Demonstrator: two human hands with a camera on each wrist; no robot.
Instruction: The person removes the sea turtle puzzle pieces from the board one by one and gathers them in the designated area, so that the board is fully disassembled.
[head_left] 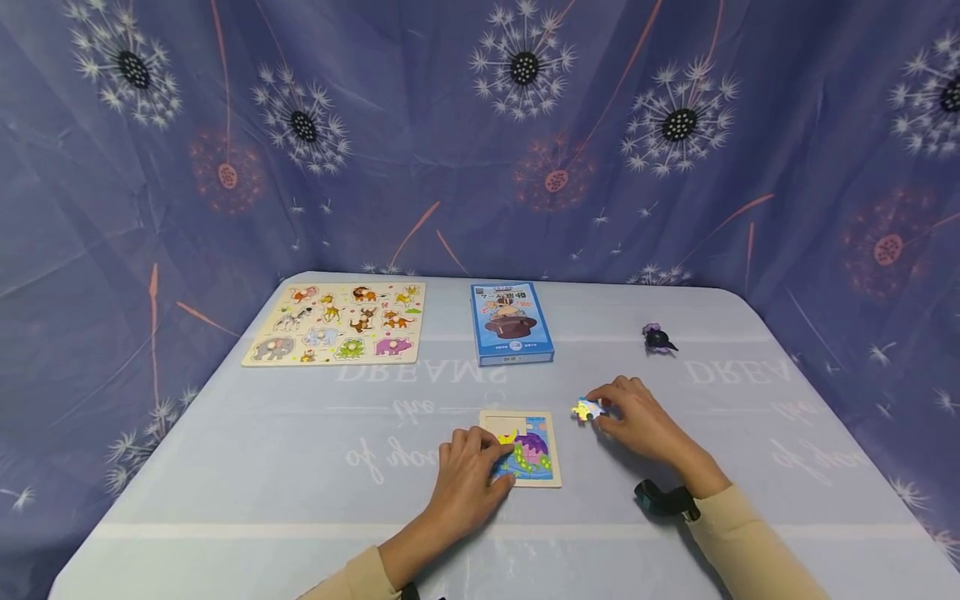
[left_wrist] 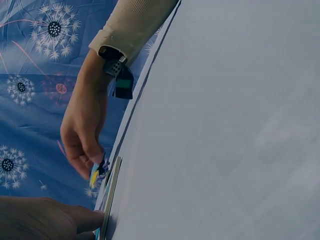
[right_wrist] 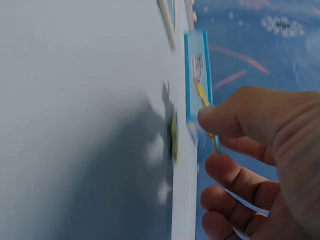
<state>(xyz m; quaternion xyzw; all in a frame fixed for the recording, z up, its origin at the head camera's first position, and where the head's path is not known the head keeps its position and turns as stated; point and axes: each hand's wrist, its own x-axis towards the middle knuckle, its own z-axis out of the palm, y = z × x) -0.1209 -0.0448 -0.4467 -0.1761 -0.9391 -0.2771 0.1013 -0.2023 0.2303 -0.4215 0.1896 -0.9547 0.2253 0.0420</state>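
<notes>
A small square jigsaw board [head_left: 557, 450] with a pale wooden rim lies near the table's middle, partly filled with colourful pieces. My left hand [head_left: 468, 475] rests on its left side, the index finger over the picture and the thumb near the lower edge. To the right of the board, my right hand [head_left: 637, 417] pinches a yellow-and-blue jigsaw piece [head_left: 585, 410] between thumb and fingers. Seen edge-on in the right wrist view, the piece [right_wrist: 202, 92] is held above the table. Another thin yellowish thing [right_wrist: 174, 137] lies on the table beyond it.
Behind the board lies a blue box [head_left: 513, 325] with a hat picture. At the back left is a wooden animal peg puzzle [head_left: 337, 325]. A small dark purple-and-black object [head_left: 658, 338] sits at the back right. A dandelion-patterned curtain [head_left: 450, 125] hangs behind the table.
</notes>
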